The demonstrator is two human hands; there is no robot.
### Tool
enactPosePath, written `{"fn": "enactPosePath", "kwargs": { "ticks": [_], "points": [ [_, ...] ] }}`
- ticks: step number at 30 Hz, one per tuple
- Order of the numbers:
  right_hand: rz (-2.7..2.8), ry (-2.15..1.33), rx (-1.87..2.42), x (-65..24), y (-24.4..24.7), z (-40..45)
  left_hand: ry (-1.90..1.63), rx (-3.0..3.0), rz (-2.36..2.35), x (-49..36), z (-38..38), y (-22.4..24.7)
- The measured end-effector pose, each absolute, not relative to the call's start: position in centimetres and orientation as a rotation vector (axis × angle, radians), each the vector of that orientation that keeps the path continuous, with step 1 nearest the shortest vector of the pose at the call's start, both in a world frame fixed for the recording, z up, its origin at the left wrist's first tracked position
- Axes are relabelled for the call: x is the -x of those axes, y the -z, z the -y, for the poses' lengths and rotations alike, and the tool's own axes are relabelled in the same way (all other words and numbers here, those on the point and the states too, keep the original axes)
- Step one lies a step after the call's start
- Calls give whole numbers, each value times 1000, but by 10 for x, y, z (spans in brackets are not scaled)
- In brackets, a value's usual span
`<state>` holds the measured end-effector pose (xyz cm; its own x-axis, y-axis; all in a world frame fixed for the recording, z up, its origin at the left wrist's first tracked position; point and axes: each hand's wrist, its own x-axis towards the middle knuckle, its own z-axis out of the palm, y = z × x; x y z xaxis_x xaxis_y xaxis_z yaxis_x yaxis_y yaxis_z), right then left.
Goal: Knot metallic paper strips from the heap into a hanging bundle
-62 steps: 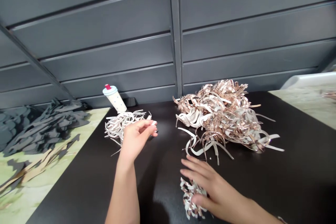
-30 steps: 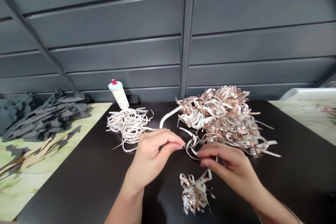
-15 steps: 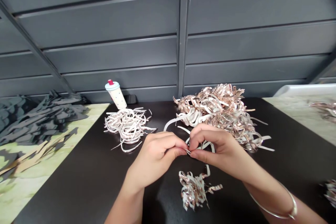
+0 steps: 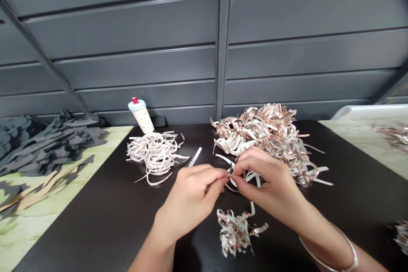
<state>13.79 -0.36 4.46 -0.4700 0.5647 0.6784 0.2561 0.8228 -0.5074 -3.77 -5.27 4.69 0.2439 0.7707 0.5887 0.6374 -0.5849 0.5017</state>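
Right hand (image 4: pixel 269 182) shifted up, pinching curled paper strip (image 4: pixel 256 180) w/ left hand (image 4: pixel 188 206).

large heap of curled paper strips (image 4: pixel 264 136): rose-gold one side, white the other. small plastic bottle (image 4: pixel 142 118): cream, dark-speckled, pale blue cap, red tip. tabletop (image 4: pixel 98 225): matte black.

Curled paper strips (image 4: pixel 264 131) in the far heap: glossy rose-gold metallic foil on one face, matt white on the other. Small plastic bottle (image 4: pixel 142 117), far left of the strips: smooth white body, red tip. Dark tabletop (image 4: pixel 95 225): smooth, with a faint sheen. Grey cut-out shapes (image 4: pixel 54 142) at left: matt, either foam or card, hard to tell which. Far wall panels (image 4: pixel 127 21): ribbed grey painted metal, matt. Thin metal bangle (image 4: pixel 352 255) on the right wrist: polished and shiny.
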Motion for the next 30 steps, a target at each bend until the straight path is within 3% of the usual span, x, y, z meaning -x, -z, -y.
{"fn": "enactPosePath", "kwargs": {
  "ticks": [6,15,25,30],
  "points": [
    [2175,-325,592,-144,-43,4,-1184,-2419,-1388,34,55,-46],
    [2323,-675,669,-153,-41,-9,-979,-2556,-1420,34,57,-42],
    [2179,-346,609,-141,-25,2,-1034,-2442,-1520,26,54,-40],
    [2312,-416,557,-144,-3,11,-1089,-2439,-1700,42,44,-41]
  ]
}}
